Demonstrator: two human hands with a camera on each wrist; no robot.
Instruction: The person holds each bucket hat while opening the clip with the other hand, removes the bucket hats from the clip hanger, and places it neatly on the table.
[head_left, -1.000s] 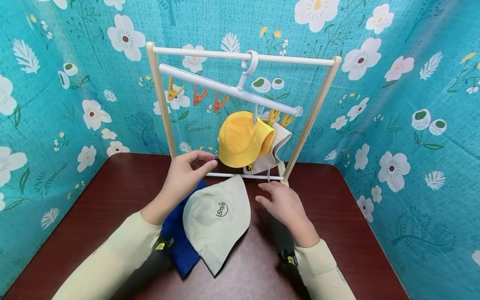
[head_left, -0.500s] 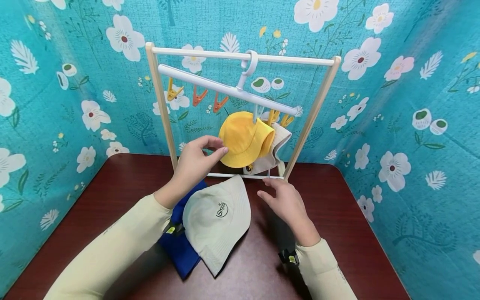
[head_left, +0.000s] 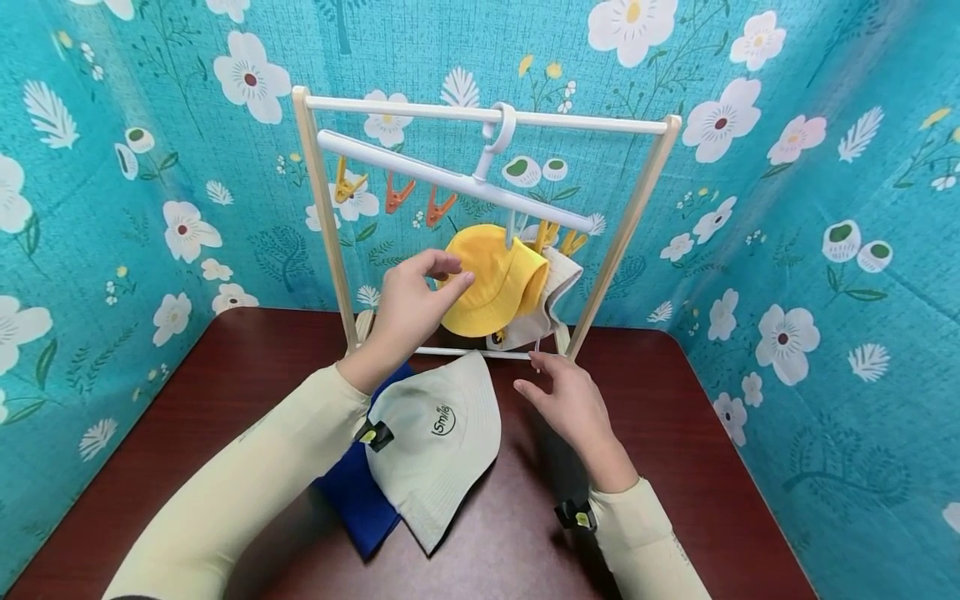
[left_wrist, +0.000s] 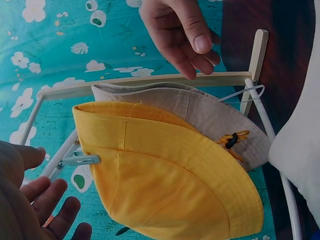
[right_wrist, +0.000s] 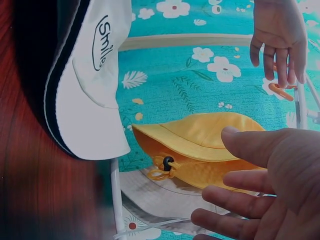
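My left hand [head_left: 416, 304] is raised with relaxed fingers in front of the left side of a yellow bucket hat [head_left: 491, 287] and holds nothing. A pale blue clip [left_wrist: 82, 160] holds that hat on a white clip hanger [head_left: 450, 177]. Behind it hangs a light beige hat [left_wrist: 200, 107] with a cord toggle, under yellow clips [head_left: 573, 241]. My right hand [head_left: 573, 408], fingers loosely bent and without a hold, hovers low at the rack's right front. Between the forearms lies a cream bucket hat [head_left: 420, 425] printed "Smile", over a dark blue piece of fabric [head_left: 360, 500].
A wooden rack [head_left: 630, 225] with a white top bar [head_left: 585, 122] bears the hanger, which tilts down to the right. On its left half, a yellow clip [head_left: 348, 185] and orange clips [head_left: 400, 196] hang without hats. Floral cloth surrounds the dark red table [head_left: 675, 467].
My left hand has risen and moved right, from beside the yellow hat to in front of its left edge. The right hand has shifted only slightly; the hats stay where they were.
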